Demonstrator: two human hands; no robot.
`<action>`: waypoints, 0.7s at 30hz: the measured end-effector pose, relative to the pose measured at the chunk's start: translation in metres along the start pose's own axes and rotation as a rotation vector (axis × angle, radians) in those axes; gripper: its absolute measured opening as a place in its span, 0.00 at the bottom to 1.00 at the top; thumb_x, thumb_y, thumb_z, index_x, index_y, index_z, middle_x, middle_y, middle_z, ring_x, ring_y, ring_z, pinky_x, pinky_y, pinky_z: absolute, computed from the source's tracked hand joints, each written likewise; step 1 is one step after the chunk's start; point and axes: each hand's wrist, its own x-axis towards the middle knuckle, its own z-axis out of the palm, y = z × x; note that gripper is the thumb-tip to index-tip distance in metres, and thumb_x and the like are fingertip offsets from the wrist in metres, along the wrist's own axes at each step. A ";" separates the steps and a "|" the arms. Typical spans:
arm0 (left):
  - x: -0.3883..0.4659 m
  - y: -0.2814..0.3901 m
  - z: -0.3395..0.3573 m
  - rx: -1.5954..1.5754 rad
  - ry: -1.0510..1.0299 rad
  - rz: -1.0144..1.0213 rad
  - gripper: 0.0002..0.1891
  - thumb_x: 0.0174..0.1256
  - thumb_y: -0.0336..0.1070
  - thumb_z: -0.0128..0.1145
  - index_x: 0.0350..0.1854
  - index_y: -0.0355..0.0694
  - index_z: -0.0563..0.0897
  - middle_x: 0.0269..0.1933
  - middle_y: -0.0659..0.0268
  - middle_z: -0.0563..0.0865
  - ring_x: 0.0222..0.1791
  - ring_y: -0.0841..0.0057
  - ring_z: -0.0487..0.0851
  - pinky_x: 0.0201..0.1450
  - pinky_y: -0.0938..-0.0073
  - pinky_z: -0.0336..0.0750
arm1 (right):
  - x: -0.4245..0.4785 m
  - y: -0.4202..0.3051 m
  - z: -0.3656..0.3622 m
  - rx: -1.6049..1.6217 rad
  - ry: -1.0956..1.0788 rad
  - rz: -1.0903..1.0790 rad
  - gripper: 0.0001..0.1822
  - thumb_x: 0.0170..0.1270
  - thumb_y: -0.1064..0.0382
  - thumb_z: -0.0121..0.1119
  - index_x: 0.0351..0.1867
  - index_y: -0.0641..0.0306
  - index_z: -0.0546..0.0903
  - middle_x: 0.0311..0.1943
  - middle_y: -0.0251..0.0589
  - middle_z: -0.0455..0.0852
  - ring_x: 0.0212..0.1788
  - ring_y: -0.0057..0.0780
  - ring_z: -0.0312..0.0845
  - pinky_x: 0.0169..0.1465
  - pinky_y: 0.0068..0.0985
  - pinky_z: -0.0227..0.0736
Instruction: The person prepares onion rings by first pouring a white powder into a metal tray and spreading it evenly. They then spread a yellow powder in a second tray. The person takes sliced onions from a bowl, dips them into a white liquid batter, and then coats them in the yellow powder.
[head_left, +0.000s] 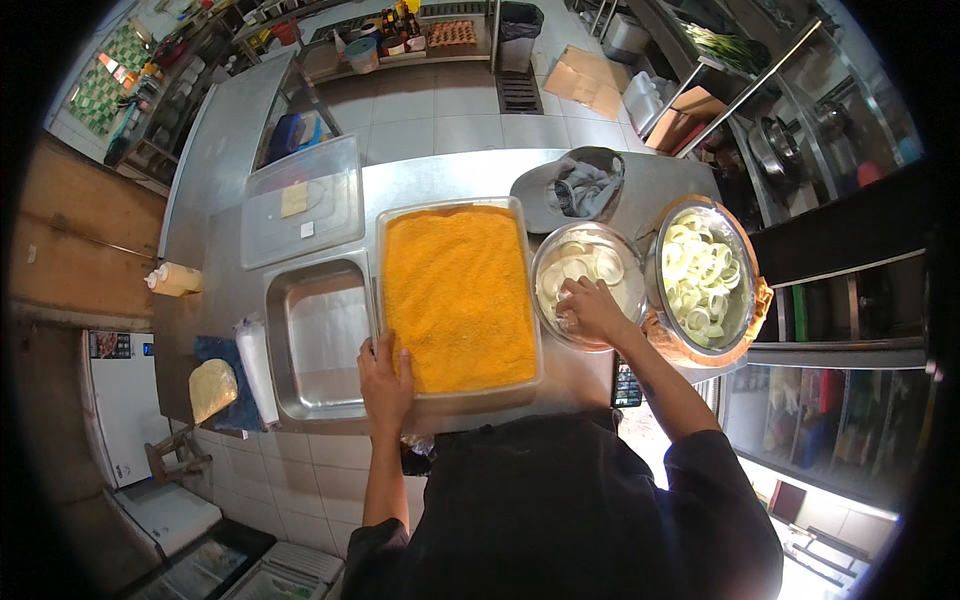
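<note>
My left hand (387, 382) rests on the near left rim of a plastic tub (463, 300) of orange breadcrumbs, thumb inside the edge, where the tub meets a steel pan (324, 337). My right hand (588, 306) dips its fingertips into a steel bowl (547, 330) of pale batter holding onion rings (607, 266). What those fingertips hold, if anything, is hidden. Right of this bowl, a larger steel bowl (739, 330) is heaped with cut onion rings (697, 277).
A grey cap (534, 201) lies behind the batter bowl. A clear plastic lid (262, 202) lies behind the pan. Farther left are squeeze bottles (176, 278), a plastic roll (256, 367) and a bag of crumbs (213, 390). A phone (626, 384) sits at the near edge.
</note>
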 end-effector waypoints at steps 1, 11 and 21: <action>0.000 0.001 -0.001 -0.004 -0.003 -0.005 0.23 0.87 0.44 0.60 0.78 0.47 0.82 0.73 0.36 0.81 0.75 0.35 0.79 0.75 0.41 0.77 | -0.002 0.003 -0.001 -0.055 -0.010 0.005 0.17 0.58 0.55 0.82 0.50 0.49 0.97 0.63 0.37 0.87 0.71 0.43 0.80 0.73 0.57 0.72; 0.000 -0.002 0.005 -0.008 0.013 0.010 0.23 0.87 0.45 0.61 0.78 0.46 0.82 0.72 0.34 0.81 0.75 0.34 0.79 0.75 0.40 0.77 | -0.010 0.012 -0.005 -0.127 0.049 0.175 0.20 0.54 0.53 0.86 0.49 0.50 0.95 0.57 0.39 0.88 0.66 0.44 0.86 0.70 0.55 0.76; 0.000 -0.006 0.005 -0.009 0.017 0.037 0.23 0.87 0.44 0.60 0.78 0.46 0.82 0.73 0.34 0.80 0.75 0.35 0.78 0.75 0.40 0.77 | -0.014 0.029 -0.023 0.326 0.251 0.291 0.25 0.63 0.50 0.81 0.56 0.62 0.91 0.58 0.52 0.92 0.62 0.54 0.89 0.65 0.51 0.82</action>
